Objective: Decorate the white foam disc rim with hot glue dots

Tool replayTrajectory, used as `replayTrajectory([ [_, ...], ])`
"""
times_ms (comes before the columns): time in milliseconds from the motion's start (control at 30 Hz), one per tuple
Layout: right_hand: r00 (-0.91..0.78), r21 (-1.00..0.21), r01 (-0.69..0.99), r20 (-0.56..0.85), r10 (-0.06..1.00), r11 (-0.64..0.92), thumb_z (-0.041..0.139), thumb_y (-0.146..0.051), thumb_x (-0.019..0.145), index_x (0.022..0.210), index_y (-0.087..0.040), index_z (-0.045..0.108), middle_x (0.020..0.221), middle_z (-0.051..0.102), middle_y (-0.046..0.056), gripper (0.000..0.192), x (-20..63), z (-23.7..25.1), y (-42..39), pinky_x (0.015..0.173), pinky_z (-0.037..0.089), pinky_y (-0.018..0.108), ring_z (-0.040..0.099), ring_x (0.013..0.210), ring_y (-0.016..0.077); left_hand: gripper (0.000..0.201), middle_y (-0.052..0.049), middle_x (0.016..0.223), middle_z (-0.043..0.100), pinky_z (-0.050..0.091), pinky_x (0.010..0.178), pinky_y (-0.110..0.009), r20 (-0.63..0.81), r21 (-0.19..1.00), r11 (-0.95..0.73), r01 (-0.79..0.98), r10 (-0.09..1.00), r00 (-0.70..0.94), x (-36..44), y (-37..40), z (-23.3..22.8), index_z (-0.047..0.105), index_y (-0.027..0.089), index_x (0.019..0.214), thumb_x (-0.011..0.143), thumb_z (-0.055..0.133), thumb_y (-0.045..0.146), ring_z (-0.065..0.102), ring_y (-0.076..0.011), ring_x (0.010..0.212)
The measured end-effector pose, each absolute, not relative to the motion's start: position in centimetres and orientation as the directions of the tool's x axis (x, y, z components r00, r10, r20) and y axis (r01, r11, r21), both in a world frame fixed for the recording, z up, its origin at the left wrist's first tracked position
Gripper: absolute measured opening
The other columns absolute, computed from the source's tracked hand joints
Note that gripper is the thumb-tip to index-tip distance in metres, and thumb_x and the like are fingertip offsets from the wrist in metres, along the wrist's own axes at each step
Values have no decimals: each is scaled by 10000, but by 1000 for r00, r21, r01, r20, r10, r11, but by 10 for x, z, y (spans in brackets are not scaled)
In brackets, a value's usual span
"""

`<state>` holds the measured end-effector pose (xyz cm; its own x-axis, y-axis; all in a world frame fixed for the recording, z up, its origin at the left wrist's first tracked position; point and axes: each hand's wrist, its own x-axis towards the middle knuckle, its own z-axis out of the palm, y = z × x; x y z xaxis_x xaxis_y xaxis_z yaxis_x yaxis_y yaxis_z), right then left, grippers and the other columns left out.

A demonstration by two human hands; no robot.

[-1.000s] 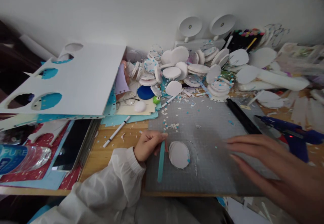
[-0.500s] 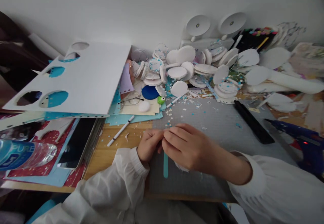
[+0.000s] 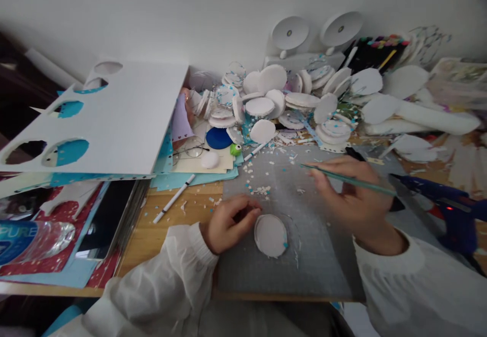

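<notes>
My right hand (image 3: 352,195) is raised over the right side of the grey cutting mat (image 3: 304,281), closed around slim teal tweezers (image 3: 342,177) whose pointed tip faces left. A round white foam disc (image 3: 271,235) lies flat on the mat in front of me, with a small blue bit on its rim and a thin, pale thread-like strand curving beside it. Just left of the disc rests my left hand (image 3: 232,220), fingers curled and thumb and fingertips close together. Whatever those fingertips may hold is too small to make out.
Small white and blue bits (image 3: 261,190) are scattered across the mat. Many white discs (image 3: 262,106) are heaped at the back. A blue glue gun (image 3: 449,200) with a red light lies right, a white board with holes (image 3: 140,113) left, and a water bottle (image 3: 34,240) front left.
My hands were together over the mat, the teal tweezers hanging below them. Now they are apart: the right has moved right with the tweezers, and the disc between them is uncovered.
</notes>
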<state>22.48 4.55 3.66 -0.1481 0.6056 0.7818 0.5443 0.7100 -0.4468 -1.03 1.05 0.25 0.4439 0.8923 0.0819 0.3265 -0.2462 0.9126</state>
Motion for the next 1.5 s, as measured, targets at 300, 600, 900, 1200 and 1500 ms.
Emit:
replayTrajectory([
  [300, 244, -861, 273, 493, 835, 429, 661, -151, 787, 741, -227, 572, 666, 587, -18, 126, 232, 21, 42, 531, 499, 275, 606, 569, 131, 135, -51, 915, 603, 450, 704, -260, 99, 716, -463, 523, 808, 580, -6, 11, -6, 628, 183, 947, 888, 523, 245, 578, -152, 809],
  [600, 151, -917, 13, 396, 906, 399, 639, -138, 801, 778, -229, 586, 688, 600, -27, 108, 223, 20, 33, 562, 523, 292, 617, 577, 127, 100, -54, 905, 583, 453, 755, -273, 181, 816, -393, 424, 871, 458, -8, 14, 0, 547, 172, 923, 925, 449, 190, 554, -157, 845],
  [900, 17, -930, -99, 355, 935, 355, 609, -113, 817, 811, -237, 583, 729, 589, -42, 126, 212, 18, 22, 541, 507, 265, 606, 575, 102, 86, -6, 828, 577, 417, 593, -194, 199, 919, -251, 305, 961, 192, -9, 8, -3, 535, 186, 968, 935, 465, 223, 531, -102, 688],
  [1200, -53, -941, -64, 335, 941, 332, 603, -93, 801, 791, -232, 562, 697, 606, -27, 145, 198, 20, 8, 529, 521, 249, 609, 571, 112, 151, -17, 824, 555, 401, 561, -204, 148, 947, -178, 266, 980, 130, -7, 4, 1, 530, 177, 982, 917, 501, 309, 498, -102, 640],
  [1500, -114, -946, 5, 322, 940, 324, 591, -89, 808, 776, -226, 569, 689, 582, -36, 142, 197, 18, 5, 556, 530, 238, 613, 608, 106, 231, -59, 931, 629, 460, 678, -267, 49, 961, -101, 259, 978, 200, -5, 4, 7, 561, 179, 1024, 862, 579, 344, 594, -166, 796],
])
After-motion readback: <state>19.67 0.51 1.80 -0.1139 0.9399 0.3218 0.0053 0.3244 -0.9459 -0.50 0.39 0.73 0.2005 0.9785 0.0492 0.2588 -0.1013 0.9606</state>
